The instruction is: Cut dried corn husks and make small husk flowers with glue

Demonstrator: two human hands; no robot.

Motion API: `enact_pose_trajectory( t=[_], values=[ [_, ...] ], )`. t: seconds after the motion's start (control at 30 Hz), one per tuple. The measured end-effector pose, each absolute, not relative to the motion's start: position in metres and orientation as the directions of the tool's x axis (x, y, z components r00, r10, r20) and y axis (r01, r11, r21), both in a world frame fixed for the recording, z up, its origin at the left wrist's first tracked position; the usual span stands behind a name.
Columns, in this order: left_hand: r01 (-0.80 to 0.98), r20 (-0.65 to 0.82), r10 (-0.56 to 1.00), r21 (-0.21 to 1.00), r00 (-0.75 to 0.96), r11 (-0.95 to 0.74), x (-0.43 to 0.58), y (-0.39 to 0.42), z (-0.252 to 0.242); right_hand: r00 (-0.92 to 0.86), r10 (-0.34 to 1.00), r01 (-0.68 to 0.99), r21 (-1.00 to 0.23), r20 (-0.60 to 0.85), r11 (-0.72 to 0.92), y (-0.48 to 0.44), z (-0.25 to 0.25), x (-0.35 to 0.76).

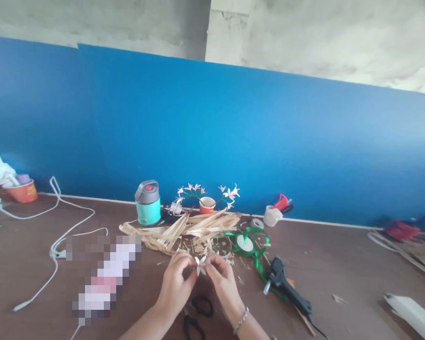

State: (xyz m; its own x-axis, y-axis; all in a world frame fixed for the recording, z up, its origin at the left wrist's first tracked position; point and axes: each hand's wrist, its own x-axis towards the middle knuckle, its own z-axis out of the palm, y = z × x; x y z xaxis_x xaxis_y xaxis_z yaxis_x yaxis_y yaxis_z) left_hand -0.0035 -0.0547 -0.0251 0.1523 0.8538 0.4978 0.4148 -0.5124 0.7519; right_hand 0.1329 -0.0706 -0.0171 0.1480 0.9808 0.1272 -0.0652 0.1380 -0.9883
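Between my two hands is a small pale flower [200, 266], its petals spread and apparently made of dried husk. My left hand [179, 275] pinches it from the left, and my right hand [220, 276] pinches its right side with thumb and forefinger. Black-handled scissors [201, 307] lie on the table just under my wrists. Beyond my fingers are dried corn husks [184, 229] with scattered scraps. Green ribbon [257, 243] on a white spool is to the right of them. A black glue gun [286, 285] rests right of my right hand.
A red paper cup [207, 206] holds stems of similar flowers by the blue partition [233, 137]. Left of it stands a teal flask [148, 203]. White cables [74, 226] and a blurred-out object [108, 278] lie on the left. A tape roll [257, 223] and a white cup [272, 216] are behind the ribbon.
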Motion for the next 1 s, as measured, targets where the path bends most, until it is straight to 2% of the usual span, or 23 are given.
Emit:
enact_pose_trajectory(
  t=[1.0],
  values=[
    [0.465, 0.556, 0.819, 0.692, 0.143, -0.552, -0.0031, -0.0546, -0.027, 0.091, 0.988, -0.041, -0.991, 0.121, 0.125, -0.0688, -0.0196, 0.1329]
  ],
)
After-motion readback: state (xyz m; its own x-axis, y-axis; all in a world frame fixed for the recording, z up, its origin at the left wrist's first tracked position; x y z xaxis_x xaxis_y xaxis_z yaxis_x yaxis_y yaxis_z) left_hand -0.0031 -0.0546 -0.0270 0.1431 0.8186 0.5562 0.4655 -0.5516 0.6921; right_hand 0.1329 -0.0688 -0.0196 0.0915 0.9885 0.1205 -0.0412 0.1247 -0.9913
